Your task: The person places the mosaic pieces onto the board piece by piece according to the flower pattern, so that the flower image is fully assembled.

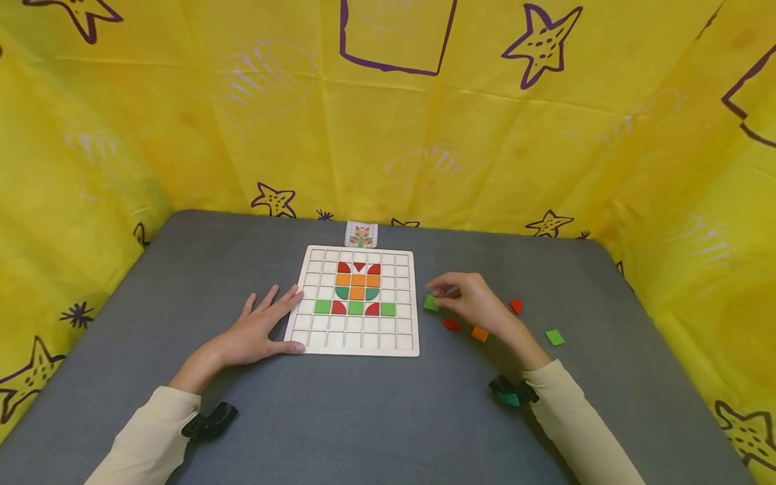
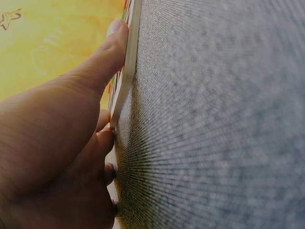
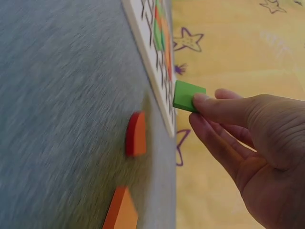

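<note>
A pale wooden grid board (image 1: pixel 397 337) lies on the table, with red, orange and green tiles set in several of its cells. My left hand (image 1: pixel 257 331) rests at the board's left edge, fingers spread, thumb on the near corner. Just right of the board, my right hand (image 1: pixel 475 300) pinches a green square tile (image 3: pixel 185 95) between thumb and fingers, and the right wrist view shows it held off the table. Below this hand lie a red curved-edge tile (image 1: pixel 451 325) and an orange square tile (image 1: pixel 479 334).
Behind the board is a small pattern card (image 1: pixel 361 235) with a similar figure. Another red tile (image 1: pixel 516 306) and a green square (image 1: pixel 554 337) lie farther right on the grey table (image 1: pixel 364 417). A yellow printed cloth (image 1: pixel 388 121) hangs around the back and sides.
</note>
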A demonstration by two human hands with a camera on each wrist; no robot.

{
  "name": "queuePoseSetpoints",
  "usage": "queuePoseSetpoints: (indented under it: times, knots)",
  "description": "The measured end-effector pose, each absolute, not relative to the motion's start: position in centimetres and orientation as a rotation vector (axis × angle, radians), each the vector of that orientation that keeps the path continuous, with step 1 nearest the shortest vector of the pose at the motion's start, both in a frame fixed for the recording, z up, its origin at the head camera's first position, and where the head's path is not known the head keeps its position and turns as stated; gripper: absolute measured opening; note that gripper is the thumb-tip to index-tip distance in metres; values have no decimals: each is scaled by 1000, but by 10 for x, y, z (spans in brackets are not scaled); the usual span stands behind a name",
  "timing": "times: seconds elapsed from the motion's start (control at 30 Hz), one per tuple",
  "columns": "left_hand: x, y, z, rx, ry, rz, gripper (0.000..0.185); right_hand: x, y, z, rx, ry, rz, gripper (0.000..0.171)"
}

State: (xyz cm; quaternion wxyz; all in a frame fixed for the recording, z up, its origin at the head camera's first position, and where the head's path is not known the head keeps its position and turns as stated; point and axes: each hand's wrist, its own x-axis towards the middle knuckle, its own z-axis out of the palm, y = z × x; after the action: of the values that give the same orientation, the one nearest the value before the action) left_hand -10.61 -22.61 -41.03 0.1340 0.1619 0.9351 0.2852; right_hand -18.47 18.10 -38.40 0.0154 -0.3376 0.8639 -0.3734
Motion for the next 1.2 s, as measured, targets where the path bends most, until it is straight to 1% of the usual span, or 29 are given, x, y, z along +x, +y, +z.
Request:
queuePoseSetpoints:
  times: [0.27, 0.6, 0.8, 1.2]
  knots:
    - [-106, -225, -409, 468, 2711, 832, 103, -188, 150, -379, -1049, 2636, -1154, 25]
    - [-106, -226, -408, 479, 2716, 835, 103, -186, 111, -380, -1179, 2533, -1127, 24]
    - [-106, -226, -409, 484, 2718, 833, 102, -183, 95, -382, -1249, 2496, -1127, 24]
    - [-107, -227, -411, 497, 2724, 829, 103, -182, 75, -385, -1219, 2490, -1100, 23]
